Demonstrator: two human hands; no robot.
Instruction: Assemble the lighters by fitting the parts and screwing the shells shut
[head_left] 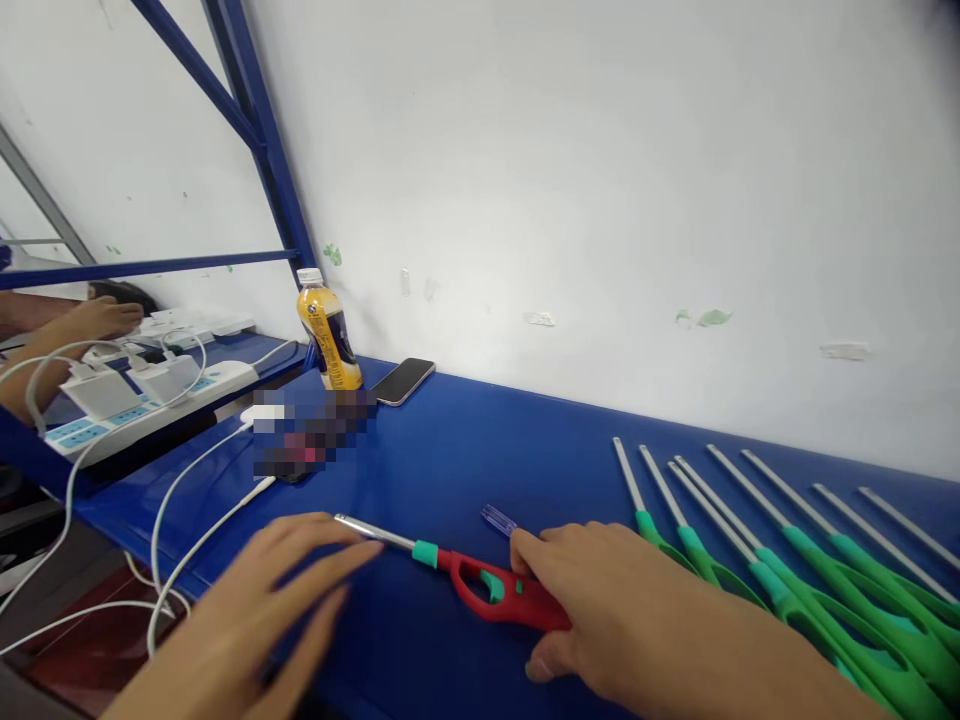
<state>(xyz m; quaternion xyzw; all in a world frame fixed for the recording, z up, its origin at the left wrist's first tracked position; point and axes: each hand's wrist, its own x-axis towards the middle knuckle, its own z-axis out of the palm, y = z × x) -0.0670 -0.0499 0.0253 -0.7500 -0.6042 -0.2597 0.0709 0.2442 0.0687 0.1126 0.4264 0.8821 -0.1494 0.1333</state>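
A red stick lighter (512,597) with a teal trigger and collar and a metal tube lies across the middle of the blue table (465,440). My right hand (622,610) is closed around its handle end, thumb on the near side. A clear purple stick-like piece (498,519) pokes out beside the fingers of that hand; the rest of it is hidden. At the tube's tip is my left hand (277,600), fingers stretched and apart; I cannot tell if they touch the metal. Several green stick lighters (814,600) lie side by side on the right, tubes pointing away.
A yellow bottle (328,335) and a phone (405,381) stand near the wall, by a blurred-out object (311,440). White cables (199,555) hang over the left edge near a loaded power strip (150,405). Another person's hand (105,318) is beyond the blue frame (274,170).
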